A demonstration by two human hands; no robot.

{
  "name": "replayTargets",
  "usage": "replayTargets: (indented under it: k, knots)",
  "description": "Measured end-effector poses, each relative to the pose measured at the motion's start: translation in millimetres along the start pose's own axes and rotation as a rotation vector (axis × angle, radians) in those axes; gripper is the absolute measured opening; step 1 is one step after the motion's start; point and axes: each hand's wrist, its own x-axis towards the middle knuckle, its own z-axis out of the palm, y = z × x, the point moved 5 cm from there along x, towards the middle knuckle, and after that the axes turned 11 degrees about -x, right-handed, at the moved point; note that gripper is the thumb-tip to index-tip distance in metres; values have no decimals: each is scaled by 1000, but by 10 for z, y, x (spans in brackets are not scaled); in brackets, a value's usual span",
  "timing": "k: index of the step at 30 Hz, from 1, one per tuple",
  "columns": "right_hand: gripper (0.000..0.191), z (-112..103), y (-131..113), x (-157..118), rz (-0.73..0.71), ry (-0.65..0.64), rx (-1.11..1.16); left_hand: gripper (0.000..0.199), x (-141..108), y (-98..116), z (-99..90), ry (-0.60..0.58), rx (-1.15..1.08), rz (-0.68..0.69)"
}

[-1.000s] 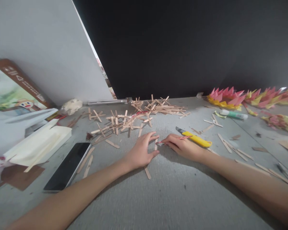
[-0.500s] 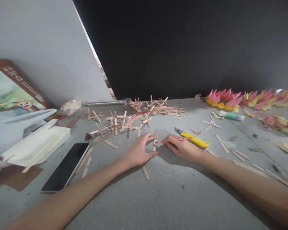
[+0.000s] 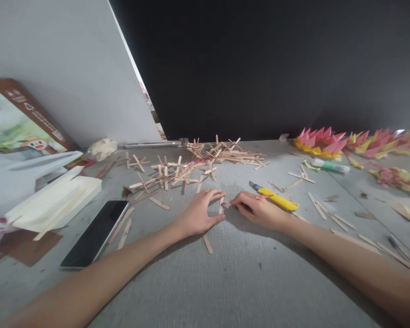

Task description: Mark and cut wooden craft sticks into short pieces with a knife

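Note:
My left hand point(image 3: 201, 212) rests on the table, curved around a short wooden craft stick point(image 3: 221, 206), with the index finger by its far end and the thumb by its near end. Another craft stick point(image 3: 208, 244) pokes out below that hand. Pinched in my right hand point(image 3: 254, 207), the way one holds a pen, is a slim reddish pen-like tool point(image 3: 262, 197). Its tip meets the stick between my left fingers; whether it is a pencil or a brush is too small to tell. Just beyond my right hand lies a yellow utility knife point(image 3: 278, 199), its blade pointing away to the left.
Behind my hands stands a heap of crossed craft sticks point(image 3: 239, 156). On the left are a phone point(image 3: 95, 234) and a white paper tray point(image 3: 85, 189). A glue stick point(image 3: 330, 166), pink-yellow paper crowns point(image 3: 319, 143) and loose sticks lie right. A black panel point(image 3: 259, 68) closes the back.
The view has shifted very slightly. Both hands keep their places, and the tool's tip remains at the craft stick.

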Motion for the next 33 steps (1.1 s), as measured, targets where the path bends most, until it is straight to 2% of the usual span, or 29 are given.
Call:
replayTargets:
  k: [8, 16, 20, 25, 33]
  knots:
    - [26, 3, -39, 34, -40, 3, -32, 64, 13, -9, -2, 7, -5, 22]
    - [24, 0, -32, 18, -12, -3, -36, 64, -1, -28, 1, -14, -19, -18]
    - [28, 36, -25, 20, -11, -30, -58, 61, 0, 12, -4, 2, -28, 23]
    - [23, 31, 3, -9, 9, 8, -8, 63, 2, 17, -2, 2, -16, 26]
    - [24, 28, -18, -4, -36, -4, 21, 62, -2, 4, 2, 5, 0, 10]
